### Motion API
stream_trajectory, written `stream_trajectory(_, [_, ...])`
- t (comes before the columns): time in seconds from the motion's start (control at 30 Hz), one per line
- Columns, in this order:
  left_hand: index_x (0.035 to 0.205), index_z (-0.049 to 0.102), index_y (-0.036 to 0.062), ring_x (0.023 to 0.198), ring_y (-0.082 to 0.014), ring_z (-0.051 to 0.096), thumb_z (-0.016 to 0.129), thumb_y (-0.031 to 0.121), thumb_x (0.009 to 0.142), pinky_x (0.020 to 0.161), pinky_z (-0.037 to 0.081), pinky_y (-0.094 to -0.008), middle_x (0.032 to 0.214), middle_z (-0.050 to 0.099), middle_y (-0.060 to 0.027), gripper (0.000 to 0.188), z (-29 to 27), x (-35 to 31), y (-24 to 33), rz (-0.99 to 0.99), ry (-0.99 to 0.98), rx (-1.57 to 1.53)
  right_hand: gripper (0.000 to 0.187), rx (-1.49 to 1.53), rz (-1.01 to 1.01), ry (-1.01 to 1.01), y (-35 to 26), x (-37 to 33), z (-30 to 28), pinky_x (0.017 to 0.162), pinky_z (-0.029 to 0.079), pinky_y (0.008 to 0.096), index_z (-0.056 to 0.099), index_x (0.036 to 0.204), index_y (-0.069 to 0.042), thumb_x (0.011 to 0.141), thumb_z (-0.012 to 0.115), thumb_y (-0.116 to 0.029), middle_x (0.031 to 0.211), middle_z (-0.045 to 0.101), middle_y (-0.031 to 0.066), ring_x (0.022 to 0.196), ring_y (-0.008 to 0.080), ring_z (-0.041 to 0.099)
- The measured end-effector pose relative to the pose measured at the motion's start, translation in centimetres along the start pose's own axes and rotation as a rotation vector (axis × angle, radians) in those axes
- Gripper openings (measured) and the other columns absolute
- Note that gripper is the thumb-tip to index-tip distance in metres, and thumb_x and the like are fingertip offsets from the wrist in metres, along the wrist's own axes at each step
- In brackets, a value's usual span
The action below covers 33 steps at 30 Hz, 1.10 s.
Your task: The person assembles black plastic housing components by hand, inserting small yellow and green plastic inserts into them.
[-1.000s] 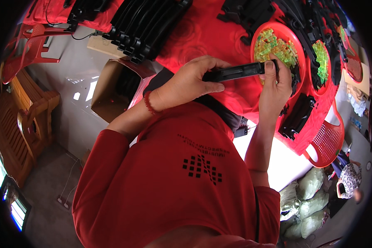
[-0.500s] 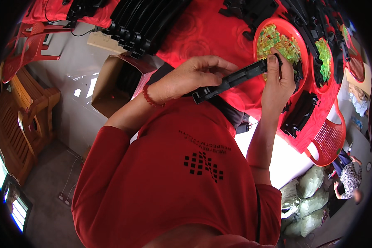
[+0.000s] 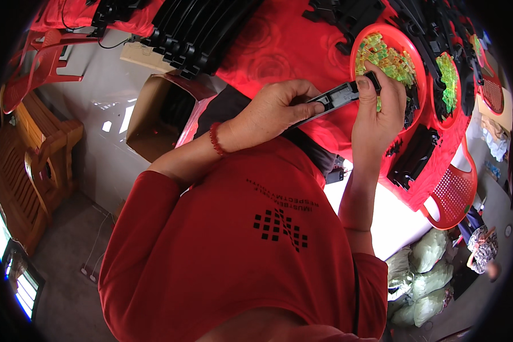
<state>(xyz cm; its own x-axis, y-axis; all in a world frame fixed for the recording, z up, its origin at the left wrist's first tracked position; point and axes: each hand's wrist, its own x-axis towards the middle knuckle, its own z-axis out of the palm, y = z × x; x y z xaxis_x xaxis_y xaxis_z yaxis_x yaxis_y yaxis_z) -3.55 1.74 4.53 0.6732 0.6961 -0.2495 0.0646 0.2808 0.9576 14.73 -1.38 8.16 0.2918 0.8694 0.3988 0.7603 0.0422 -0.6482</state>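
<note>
Between my two hands is a long, narrow black plastic piece [image 3: 340, 97], tilted up to the right, with a hollow, lighter-looking face showing. My left hand [image 3: 282, 105] pinches its lower left end between thumb and fingers. Around its upper right end are the fingers of my right hand [image 3: 380, 104], the thumb resting on its face. Just beyond that hand stands a red basin [image 3: 356, 43] filled with small yellow-green translucent pieces [image 3: 385, 54] and some black parts. My left fingers hide part of the black piece.
Long black curved parts [image 3: 202, 34] lie stacked at the far left of the red-covered table [image 3: 251, 62]. A second red basin [image 3: 449, 85] of green pieces and more black parts [image 3: 416, 157] are at right. An open cardboard box [image 3: 145, 122] stands left; a person [image 3: 483, 248] is at far right.
The black piece has been turned so its hollow face shows more. My left hand has shifted slightly right along it, and my right thumb has moved onto its face.
</note>
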Motion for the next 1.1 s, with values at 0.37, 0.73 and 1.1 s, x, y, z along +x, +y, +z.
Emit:
stream_trajectory(0.37, [0.109,0.065,0.0054,0.074,-0.0012,0.049,0.067,0.014,0.095,0.064,0.042,-0.0204,0.084,0.057,0.0053,0.016,-0.3,0.6,-1.2,0.072,-0.065,-0.059,0.019,-0.114,-0.093,0.027,-0.9,-0.7,-1.1,0.083,0.042,0.0312,0.071,0.108,-0.005,0.091,0.069,-0.014,0.096,0.063,0.0061,0.089,0.0196,0.058])
stream_trajectory(0.73, [0.129,0.054,-0.0022,0.068,-0.0132,0.064,0.048,0.037,0.104,0.059,0.054,-0.0238,0.095,0.066,-0.0097,0.047,-0.8,0.6,-2.0,-0.304,-0.329,-0.793,0.029,0.193,0.24,-0.073,1.3,-1.0,0.7,0.086,0.047,0.0344,0.063,0.122,-0.002,0.098,0.063,-0.02,0.105,0.064,0.01,0.093,0.0202,0.06])
stream_trajectory(1.1, [0.112,0.057,0.004,0.076,-0.0113,0.064,0.043,0.033,0.107,0.067,0.057,-0.0254,0.09,0.062,-0.004,0.033,-0.5,1.2,-2.4,-0.252,-0.034,-0.762,0.046,-0.126,-0.095,-0.309,-1.1,-3.5,1.2,0.092,0.031,0.0429,0.059,0.115,-0.009,0.074,0.079,-0.015,0.108,0.055,0.008,0.106,0.0255,0.051])
